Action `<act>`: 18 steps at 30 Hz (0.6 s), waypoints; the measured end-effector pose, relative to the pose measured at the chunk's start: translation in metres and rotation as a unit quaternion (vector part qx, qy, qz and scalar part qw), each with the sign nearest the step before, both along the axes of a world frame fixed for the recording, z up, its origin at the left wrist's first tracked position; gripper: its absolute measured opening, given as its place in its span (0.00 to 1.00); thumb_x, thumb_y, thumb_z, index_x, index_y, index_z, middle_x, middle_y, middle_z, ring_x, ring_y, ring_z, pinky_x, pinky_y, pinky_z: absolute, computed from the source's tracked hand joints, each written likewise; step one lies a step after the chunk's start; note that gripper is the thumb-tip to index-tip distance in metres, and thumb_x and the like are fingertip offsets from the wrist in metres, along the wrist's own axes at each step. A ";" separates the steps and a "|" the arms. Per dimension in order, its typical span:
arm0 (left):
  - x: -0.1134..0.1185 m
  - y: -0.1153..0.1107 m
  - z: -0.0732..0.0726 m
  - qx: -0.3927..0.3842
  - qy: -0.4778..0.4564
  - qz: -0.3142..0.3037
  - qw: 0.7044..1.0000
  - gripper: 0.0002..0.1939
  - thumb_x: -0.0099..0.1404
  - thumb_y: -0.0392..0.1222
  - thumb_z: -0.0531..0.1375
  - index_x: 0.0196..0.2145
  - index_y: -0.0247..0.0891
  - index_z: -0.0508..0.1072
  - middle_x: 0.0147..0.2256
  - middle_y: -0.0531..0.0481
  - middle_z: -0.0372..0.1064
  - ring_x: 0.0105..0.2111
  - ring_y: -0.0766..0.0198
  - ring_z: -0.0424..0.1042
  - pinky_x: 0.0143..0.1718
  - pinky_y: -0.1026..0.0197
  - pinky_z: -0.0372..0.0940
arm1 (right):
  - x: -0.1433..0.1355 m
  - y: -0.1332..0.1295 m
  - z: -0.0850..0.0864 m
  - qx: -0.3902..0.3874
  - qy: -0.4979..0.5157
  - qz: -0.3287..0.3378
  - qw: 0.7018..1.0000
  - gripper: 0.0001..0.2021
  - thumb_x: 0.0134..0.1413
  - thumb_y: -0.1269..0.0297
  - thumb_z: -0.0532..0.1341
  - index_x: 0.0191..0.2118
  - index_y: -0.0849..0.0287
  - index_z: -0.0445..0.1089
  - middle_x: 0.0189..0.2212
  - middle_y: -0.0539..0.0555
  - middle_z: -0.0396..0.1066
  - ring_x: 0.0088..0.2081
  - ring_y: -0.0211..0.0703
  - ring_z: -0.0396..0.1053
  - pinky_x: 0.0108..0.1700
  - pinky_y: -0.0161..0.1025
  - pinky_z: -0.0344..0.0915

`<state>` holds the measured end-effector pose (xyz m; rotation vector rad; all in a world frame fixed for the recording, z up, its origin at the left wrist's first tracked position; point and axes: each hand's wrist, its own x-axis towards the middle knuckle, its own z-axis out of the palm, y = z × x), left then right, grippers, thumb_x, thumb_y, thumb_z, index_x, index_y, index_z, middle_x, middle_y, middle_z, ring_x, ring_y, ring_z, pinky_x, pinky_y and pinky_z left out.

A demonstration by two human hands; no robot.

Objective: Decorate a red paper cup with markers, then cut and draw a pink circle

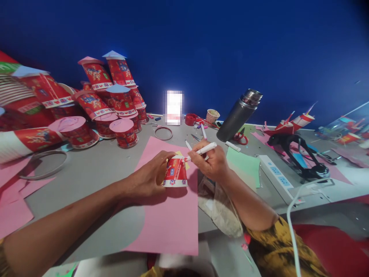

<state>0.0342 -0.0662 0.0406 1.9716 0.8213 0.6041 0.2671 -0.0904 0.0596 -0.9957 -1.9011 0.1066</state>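
A red printed paper cup (pixel 175 173) stands mouth down on a pink paper sheet (pixel 173 223). My left hand (pixel 157 171) is wrapped around the cup's left side. In my right hand (pixel 211 159) is a white marker pen (pixel 205 148), its tip at the upper right of the cup. Part of a yellow piece of paper (pixel 187 165) shows behind the cup. Beneath my right wrist lies a whitish cloth item (pixel 221 213), partly hidden by the forearm.
Stacked red cups with paper tops (pixel 119 102) crowd the left. A dark thermos (pixel 238 117), red-handled scissors (pixel 241 137), green paper (pixel 245 165), a power strip (pixel 276 177) and a black headband device (pixel 294 154) lie right. A tape ring (pixel 163 133) sits behind the pink sheet.
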 end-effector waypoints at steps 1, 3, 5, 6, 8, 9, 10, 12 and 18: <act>0.000 0.000 0.000 -0.005 0.001 0.002 1.000 0.37 0.52 0.42 0.69 0.60 0.44 0.67 0.55 0.45 0.73 0.52 0.48 0.75 0.44 0.54 0.74 | 0.001 0.000 0.000 0.001 0.005 -0.008 1.000 0.11 0.70 0.58 0.62 0.34 0.56 0.71 0.23 0.48 0.73 0.22 0.36 0.66 0.29 0.35 0.62; 0.001 0.000 0.002 0.003 0.011 -0.004 1.000 0.37 0.51 0.41 0.68 0.60 0.44 0.67 0.55 0.45 0.73 0.51 0.48 0.76 0.44 0.54 0.73 | 0.001 0.000 0.000 -0.006 0.002 -0.005 1.000 0.12 0.70 0.58 0.62 0.34 0.56 0.71 0.23 0.48 0.73 0.22 0.36 0.65 0.29 0.35 0.62; 0.000 0.002 0.003 0.020 0.020 -0.015 1.000 0.36 0.51 0.39 0.68 0.59 0.44 0.68 0.55 0.44 0.73 0.51 0.49 0.76 0.47 0.53 0.73 | 0.002 0.000 0.001 -0.021 -0.005 0.010 1.000 0.12 0.69 0.57 0.62 0.33 0.56 0.71 0.23 0.48 0.74 0.22 0.36 0.65 0.29 0.35 0.62; 0.000 0.002 0.004 0.025 0.021 -0.016 0.999 0.36 0.51 0.38 0.68 0.58 0.43 0.69 0.55 0.44 0.73 0.51 0.49 0.76 0.47 0.53 0.73 | 0.002 0.000 0.002 -0.031 -0.007 0.022 0.999 0.12 0.69 0.57 0.62 0.33 0.56 0.71 0.23 0.48 0.74 0.22 0.36 0.65 0.29 0.35 0.62; -0.001 0.003 0.005 0.021 0.028 -0.014 0.999 0.34 0.52 0.39 0.68 0.58 0.43 0.70 0.54 0.44 0.73 0.50 0.49 0.76 0.46 0.53 0.74 | 0.002 0.000 0.003 -0.052 -0.006 0.040 0.998 0.12 0.69 0.58 0.62 0.33 0.56 0.71 0.22 0.48 0.73 0.22 0.36 0.66 0.29 0.35 0.62; -0.001 0.002 0.005 0.017 0.031 -0.009 0.999 0.35 0.52 0.40 0.68 0.58 0.43 0.69 0.54 0.44 0.73 0.50 0.50 0.77 0.45 0.54 0.74 | 0.002 -0.001 0.003 -0.058 -0.004 0.043 0.997 0.12 0.69 0.58 0.62 0.33 0.56 0.71 0.22 0.48 0.73 0.22 0.36 0.67 0.29 0.35 0.62; -0.001 0.002 0.005 0.012 0.032 -0.002 0.999 0.35 0.52 0.40 0.68 0.58 0.44 0.69 0.55 0.44 0.73 0.49 0.50 0.77 0.44 0.55 0.74 | 0.002 -0.001 0.003 -0.059 -0.001 0.041 0.997 0.12 0.69 0.58 0.62 0.33 0.56 0.71 0.22 0.48 0.73 0.22 0.36 0.67 0.29 0.35 0.62; -0.001 0.000 0.006 0.002 0.027 0.013 1.000 0.37 0.51 0.40 0.68 0.59 0.44 0.68 0.55 0.45 0.73 0.49 0.50 0.76 0.43 0.55 0.74 | 0.002 -0.001 0.003 -0.052 0.006 0.021 0.998 0.11 0.69 0.58 0.62 0.33 0.56 0.71 0.22 0.48 0.73 0.22 0.37 0.67 0.29 0.36 0.62; 0.002 -0.004 0.009 -0.026 0.013 0.018 0.999 0.36 0.50 0.42 0.69 0.57 0.43 0.69 0.55 0.44 0.73 0.48 0.51 0.76 0.40 0.57 0.74 | -0.003 -0.004 0.004 -0.059 0.005 0.056 0.997 0.11 0.68 0.60 0.62 0.33 0.56 0.71 0.24 0.48 0.74 0.23 0.35 0.66 0.30 0.35 0.62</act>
